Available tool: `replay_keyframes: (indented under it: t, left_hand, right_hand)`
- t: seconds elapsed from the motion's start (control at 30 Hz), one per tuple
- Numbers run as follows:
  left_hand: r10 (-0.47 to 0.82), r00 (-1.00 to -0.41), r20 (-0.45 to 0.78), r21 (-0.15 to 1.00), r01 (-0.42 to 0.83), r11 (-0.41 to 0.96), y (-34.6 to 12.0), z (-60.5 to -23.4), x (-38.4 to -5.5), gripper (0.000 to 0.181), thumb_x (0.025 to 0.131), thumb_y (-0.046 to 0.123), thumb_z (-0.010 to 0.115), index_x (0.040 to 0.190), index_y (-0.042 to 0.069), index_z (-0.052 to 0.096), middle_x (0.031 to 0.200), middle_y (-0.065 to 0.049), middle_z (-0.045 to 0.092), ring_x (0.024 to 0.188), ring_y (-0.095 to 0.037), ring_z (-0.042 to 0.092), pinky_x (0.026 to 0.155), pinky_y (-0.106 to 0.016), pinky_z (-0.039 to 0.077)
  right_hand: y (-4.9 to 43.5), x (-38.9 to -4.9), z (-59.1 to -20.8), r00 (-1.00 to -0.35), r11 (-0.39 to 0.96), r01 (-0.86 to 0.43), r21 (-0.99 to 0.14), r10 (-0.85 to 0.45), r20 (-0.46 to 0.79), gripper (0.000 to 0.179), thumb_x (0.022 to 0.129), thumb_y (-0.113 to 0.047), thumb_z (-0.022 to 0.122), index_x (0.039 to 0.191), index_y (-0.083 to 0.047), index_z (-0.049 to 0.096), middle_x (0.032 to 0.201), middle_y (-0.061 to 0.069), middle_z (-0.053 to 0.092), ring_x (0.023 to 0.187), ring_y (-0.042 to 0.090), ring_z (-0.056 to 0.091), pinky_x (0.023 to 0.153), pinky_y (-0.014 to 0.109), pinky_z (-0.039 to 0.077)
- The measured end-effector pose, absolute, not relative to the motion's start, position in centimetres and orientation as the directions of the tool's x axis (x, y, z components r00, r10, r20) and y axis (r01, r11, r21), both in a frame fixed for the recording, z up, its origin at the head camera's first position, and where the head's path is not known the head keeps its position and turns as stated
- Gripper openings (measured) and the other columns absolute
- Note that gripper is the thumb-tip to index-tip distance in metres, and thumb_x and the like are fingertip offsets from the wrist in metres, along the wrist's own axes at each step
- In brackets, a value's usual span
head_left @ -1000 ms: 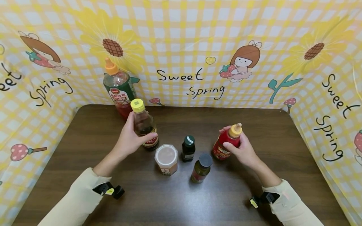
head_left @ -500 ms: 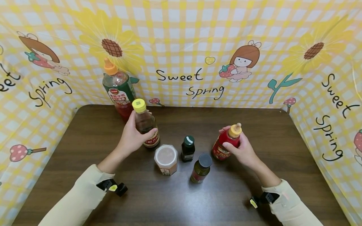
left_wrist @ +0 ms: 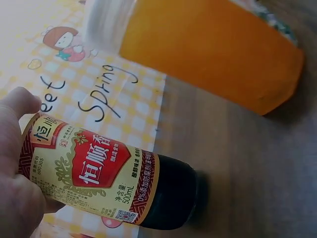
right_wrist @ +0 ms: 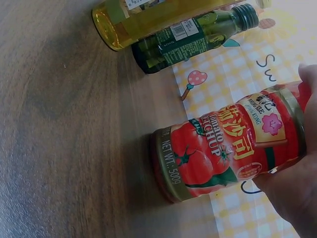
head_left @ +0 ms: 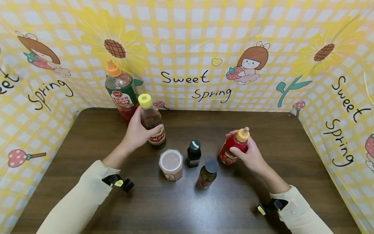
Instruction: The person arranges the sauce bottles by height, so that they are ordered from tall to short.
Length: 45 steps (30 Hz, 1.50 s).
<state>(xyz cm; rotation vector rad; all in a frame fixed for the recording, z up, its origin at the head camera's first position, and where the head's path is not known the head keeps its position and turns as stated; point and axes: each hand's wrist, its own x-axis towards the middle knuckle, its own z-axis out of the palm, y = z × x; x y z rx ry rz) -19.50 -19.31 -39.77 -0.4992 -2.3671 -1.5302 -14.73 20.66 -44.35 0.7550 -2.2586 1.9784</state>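
Observation:
In the head view my left hand (head_left: 137,130) grips a vinegar bottle (head_left: 150,118) with a yellow cap around its middle. Its cream and red label and dark base show large in the left wrist view, the bottle (left_wrist: 94,163) standing close to the backdrop's lower edge. My right hand (head_left: 252,157) holds a red ketchup bottle (head_left: 228,152) with a yellow nozzle cap, tilted slightly to the right. In the right wrist view the ketchup bottle (right_wrist: 213,144) has its base near the wooden surface, and the hand wraps its upper part.
A large sauce bottle (head_left: 122,94) with an orange nozzle stands behind the vinegar bottle. Between the hands are an orange-filled jar (head_left: 171,162), a small dark bottle (head_left: 194,155) and a dark-lidded bottle (head_left: 207,177). A checked cloth (head_left: 187,39) rises behind the brown table (head_left: 163,208).
My left hand has moved the vinegar bottle a little to the right, then back toward the cloth. My right hand and the ketchup bottle have stayed in place.

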Motion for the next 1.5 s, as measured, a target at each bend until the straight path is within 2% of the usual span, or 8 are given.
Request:
replay_keyframes:
  t: [0.2, 0.53, 0.73, 0.83, 1.0, 1.23, 1.43, 1.5]
  left_hand:
    - [0.155, -0.907, 0.392, 0.828, 0.421, 0.37, -18.9, -38.8, -21.5, 0.063, 0.081, 0.001, 0.084, 0.133, -0.003, 0.05, 0.125, -0.015, 0.063, 0.117, -0.022, 0.058, 0.108, -0.039, 0.04]
    - [0.211, -0.905, 0.37, 0.85, 0.422, 0.316, -18.2, -38.3, -24.6, 0.065, 0.08, -0.002, 0.083, 0.136, -0.003, 0.05, 0.13, -0.017, 0.061, 0.116, -0.016, 0.055, 0.101, -0.026, 0.042]
    - [0.252, -0.912, 0.323, 0.862, 0.394, 0.319, -18.0, -38.1, -26.0, 0.061, 0.084, 0.003, 0.082, 0.136, -0.001, 0.049, 0.132, -0.014, 0.058, 0.122, -0.022, 0.054, 0.106, -0.039, 0.042]
    - [0.255, -0.917, 0.307, 0.881, 0.375, 0.289, -17.9, -38.2, -26.5, 0.059, 0.085, 0.002, 0.08, 0.135, -0.002, 0.049, 0.13, -0.014, 0.057, 0.12, -0.021, 0.055, 0.106, -0.042, 0.045]
    - [0.264, -0.916, 0.302, 0.902, 0.364, 0.233, -17.6, -38.7, -27.1, 0.056, 0.086, 0.0, 0.079, 0.134, -0.003, 0.05, 0.128, -0.015, 0.058, 0.116, -0.018, 0.057, 0.104, -0.044, 0.047]
    - [0.246, -0.926, 0.288, 0.918, 0.34, 0.204, -17.4, -39.4, -27.7, 0.054, 0.087, 0.0, 0.078, 0.133, -0.002, 0.049, 0.127, -0.013, 0.058, 0.117, -0.021, 0.056, 0.108, -0.047, 0.044]
    - [0.247, -0.932, 0.264, 0.906, 0.327, 0.268, -17.2, -39.6, -28.0, 0.055, 0.086, 0.003, 0.079, 0.133, 0.002, 0.05, 0.128, -0.014, 0.058, 0.121, -0.027, 0.055, 0.106, -0.048, 0.044]
    - [0.244, -0.936, 0.254, 0.906, 0.318, 0.28, -17.1, -39.6, -28.2, 0.056, 0.086, 0.004, 0.08, 0.133, 0.003, 0.05, 0.128, -0.013, 0.058, 0.122, -0.027, 0.055, 0.105, -0.048, 0.043]
  right_hand:
    - [20.7, -14.8, -44.3, -0.879, 0.059, -0.39, -0.919, -0.321, 0.353, 0.046, 0.089, 0.015, 0.064, 0.131, 0.011, 0.048, 0.127, 0.008, 0.065, 0.12, 0.012, 0.061, 0.102, 0.023, 0.048]
    - [20.6, -14.9, -44.2, -0.877, 0.058, -0.388, -0.92, -0.33, 0.35, 0.045, 0.089, 0.014, 0.065, 0.131, 0.01, 0.048, 0.128, 0.012, 0.064, 0.121, 0.013, 0.06, 0.103, 0.023, 0.047]
    - [20.7, -14.9, -44.2, -0.88, 0.074, -0.388, -0.919, -0.325, 0.346, 0.046, 0.089, 0.014, 0.065, 0.132, 0.009, 0.048, 0.127, -0.003, 0.065, 0.12, 0.012, 0.06, 0.103, 0.022, 0.046]
    - [20.7, -14.9, -44.2, -0.881, 0.075, -0.386, -0.919, -0.325, 0.343, 0.046, 0.089, 0.014, 0.065, 0.131, 0.01, 0.048, 0.127, -0.005, 0.065, 0.12, 0.012, 0.06, 0.103, 0.022, 0.046]
    - [20.7, -14.8, -44.4, -0.883, 0.076, -0.384, -0.92, -0.323, 0.342, 0.045, 0.089, 0.013, 0.065, 0.131, 0.009, 0.049, 0.128, -0.001, 0.065, 0.12, 0.012, 0.06, 0.102, 0.023, 0.047]
    - [20.6, -14.7, -44.5, -0.883, 0.071, -0.38, -0.922, -0.325, 0.338, 0.045, 0.09, 0.014, 0.065, 0.132, 0.009, 0.048, 0.128, 0.001, 0.065, 0.121, 0.013, 0.06, 0.102, 0.023, 0.047]
    - [20.6, -14.7, -44.4, -0.885, 0.078, -0.377, -0.923, -0.322, 0.335, 0.046, 0.089, 0.013, 0.065, 0.132, 0.009, 0.048, 0.129, 0.02, 0.062, 0.121, 0.014, 0.06, 0.102, 0.023, 0.047]
    - [20.7, -14.7, -44.4, -0.886, 0.079, -0.377, -0.923, -0.322, 0.335, 0.045, 0.09, 0.013, 0.065, 0.132, 0.009, 0.048, 0.129, 0.022, 0.061, 0.121, 0.014, 0.06, 0.102, 0.023, 0.047]
